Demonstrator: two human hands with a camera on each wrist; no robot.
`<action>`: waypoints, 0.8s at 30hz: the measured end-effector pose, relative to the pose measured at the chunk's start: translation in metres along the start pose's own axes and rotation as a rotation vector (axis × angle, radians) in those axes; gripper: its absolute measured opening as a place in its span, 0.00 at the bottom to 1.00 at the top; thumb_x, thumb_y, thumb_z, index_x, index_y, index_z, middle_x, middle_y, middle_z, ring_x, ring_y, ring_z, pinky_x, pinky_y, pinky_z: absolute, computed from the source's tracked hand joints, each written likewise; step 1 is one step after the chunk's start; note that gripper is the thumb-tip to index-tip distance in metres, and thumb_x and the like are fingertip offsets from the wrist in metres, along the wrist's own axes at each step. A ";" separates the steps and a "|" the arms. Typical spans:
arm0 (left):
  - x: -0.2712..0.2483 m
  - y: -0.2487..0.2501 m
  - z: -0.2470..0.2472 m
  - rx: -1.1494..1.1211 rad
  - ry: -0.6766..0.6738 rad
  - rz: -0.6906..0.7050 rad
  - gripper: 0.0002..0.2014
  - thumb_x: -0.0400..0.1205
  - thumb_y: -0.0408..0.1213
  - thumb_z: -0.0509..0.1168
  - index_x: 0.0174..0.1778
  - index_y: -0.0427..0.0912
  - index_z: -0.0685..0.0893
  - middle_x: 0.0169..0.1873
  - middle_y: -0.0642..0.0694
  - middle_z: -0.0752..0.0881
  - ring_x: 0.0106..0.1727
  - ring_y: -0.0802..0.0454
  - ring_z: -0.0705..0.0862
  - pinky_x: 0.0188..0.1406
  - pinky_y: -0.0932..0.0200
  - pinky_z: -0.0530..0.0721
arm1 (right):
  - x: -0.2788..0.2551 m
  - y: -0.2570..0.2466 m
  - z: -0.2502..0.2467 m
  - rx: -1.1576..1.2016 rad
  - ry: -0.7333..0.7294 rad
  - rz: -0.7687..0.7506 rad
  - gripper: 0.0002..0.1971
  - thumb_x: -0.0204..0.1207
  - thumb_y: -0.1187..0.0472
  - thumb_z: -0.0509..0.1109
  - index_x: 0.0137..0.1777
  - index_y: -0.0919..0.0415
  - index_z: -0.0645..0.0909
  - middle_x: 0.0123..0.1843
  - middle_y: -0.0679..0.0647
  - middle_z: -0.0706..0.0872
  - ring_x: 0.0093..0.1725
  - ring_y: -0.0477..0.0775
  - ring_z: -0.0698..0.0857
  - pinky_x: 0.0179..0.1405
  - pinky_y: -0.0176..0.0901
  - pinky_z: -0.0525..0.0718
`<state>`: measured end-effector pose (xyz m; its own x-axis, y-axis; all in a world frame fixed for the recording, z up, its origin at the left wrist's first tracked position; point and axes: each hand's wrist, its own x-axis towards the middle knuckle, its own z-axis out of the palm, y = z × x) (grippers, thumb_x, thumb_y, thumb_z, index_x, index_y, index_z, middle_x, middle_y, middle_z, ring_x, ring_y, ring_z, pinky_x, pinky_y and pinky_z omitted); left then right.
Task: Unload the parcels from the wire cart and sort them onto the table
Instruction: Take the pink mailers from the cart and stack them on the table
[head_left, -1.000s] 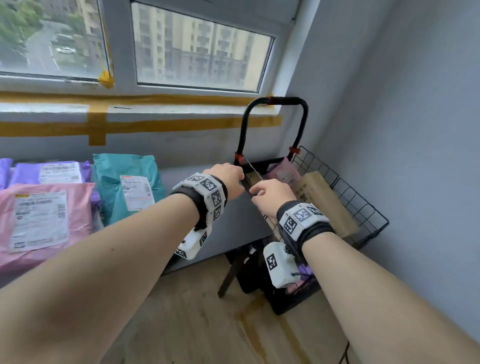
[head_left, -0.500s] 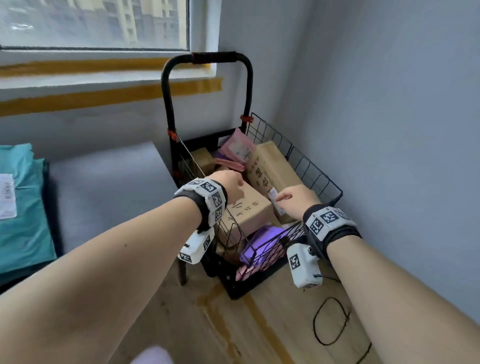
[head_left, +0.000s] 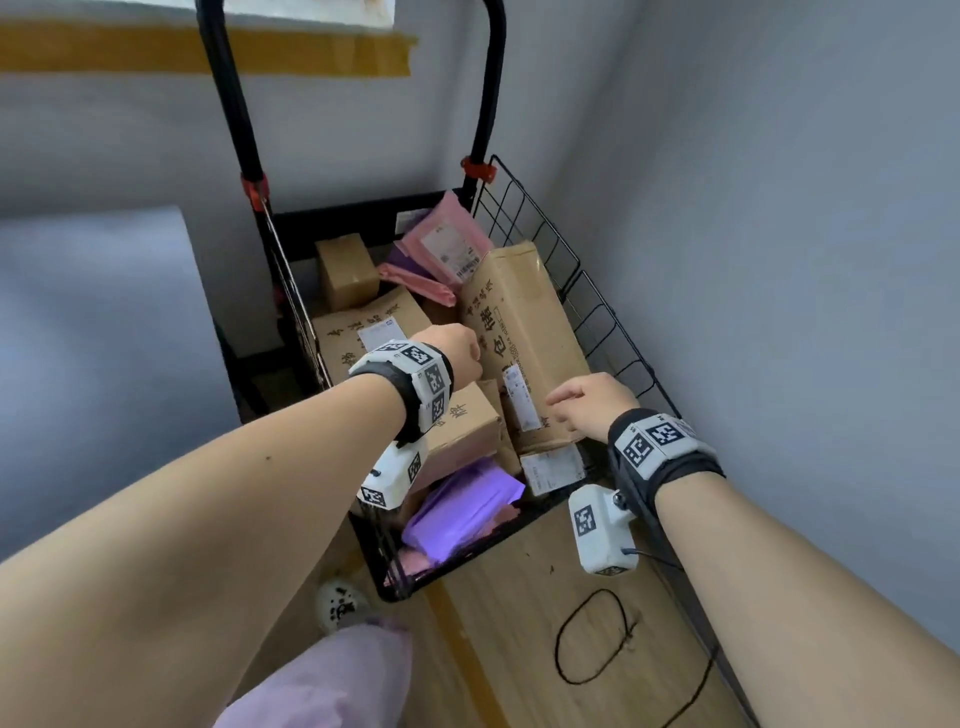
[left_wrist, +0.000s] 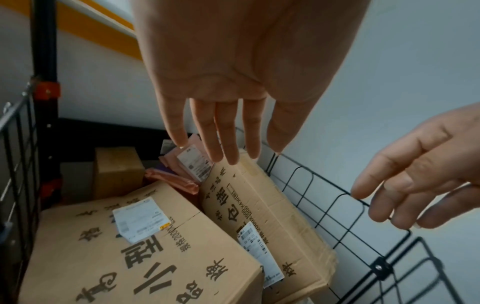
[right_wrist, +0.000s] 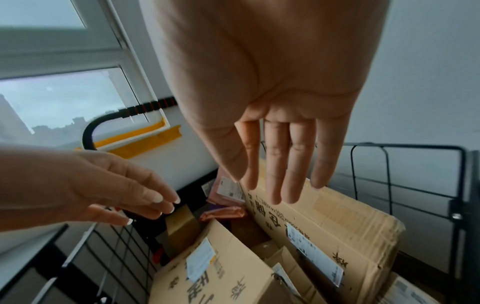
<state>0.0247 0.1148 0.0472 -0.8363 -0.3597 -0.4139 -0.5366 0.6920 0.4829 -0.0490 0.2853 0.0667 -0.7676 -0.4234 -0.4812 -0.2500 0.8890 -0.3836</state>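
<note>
Both hands — left hand (head_left: 460, 353), right hand (head_left: 589, 408) — hover spread and seemingly empty over the wire cart's (head_left: 597, 312) long cardboard box (head_left: 519, 332)

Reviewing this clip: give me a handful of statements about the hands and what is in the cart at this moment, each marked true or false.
1. Both hands are open above the cart and hold nothing. True: the left hand and the right hand have straight fingers.
2. The long cardboard box leans along the cart's right-hand wire side. True.
3. The cart holds only cardboard boxes. False: a pink mailer bag lies at the back and a purple bag at the front.
4. The right hand grips the cart handle. False: it hovers over the long box.
5. A black cable loop lies on the floor by the cart. True.
</note>
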 end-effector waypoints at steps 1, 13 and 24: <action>0.012 -0.001 0.002 -0.014 -0.013 -0.026 0.14 0.82 0.40 0.61 0.62 0.46 0.82 0.59 0.45 0.84 0.59 0.44 0.83 0.54 0.55 0.81 | 0.016 0.002 -0.002 -0.012 -0.022 0.006 0.11 0.77 0.65 0.66 0.55 0.56 0.88 0.54 0.52 0.89 0.52 0.53 0.86 0.59 0.45 0.83; 0.088 -0.046 0.051 -0.215 -0.142 -0.366 0.14 0.82 0.37 0.60 0.62 0.43 0.83 0.58 0.44 0.85 0.57 0.45 0.85 0.50 0.57 0.82 | 0.143 0.021 0.054 -0.118 -0.463 0.025 0.13 0.78 0.65 0.68 0.61 0.64 0.85 0.49 0.56 0.84 0.48 0.53 0.81 0.44 0.39 0.82; 0.095 -0.071 0.105 -0.566 -0.010 -0.777 0.07 0.81 0.36 0.63 0.40 0.42 0.85 0.48 0.39 0.89 0.47 0.42 0.87 0.50 0.55 0.84 | 0.211 0.047 0.113 -0.635 -0.744 -0.040 0.09 0.76 0.59 0.66 0.52 0.63 0.81 0.52 0.61 0.85 0.51 0.60 0.85 0.45 0.43 0.80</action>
<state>-0.0050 0.0975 -0.1074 -0.2242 -0.5830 -0.7809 -0.9177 -0.1433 0.3705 -0.1566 0.2179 -0.1417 -0.2378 -0.2628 -0.9351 -0.7062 0.7077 -0.0193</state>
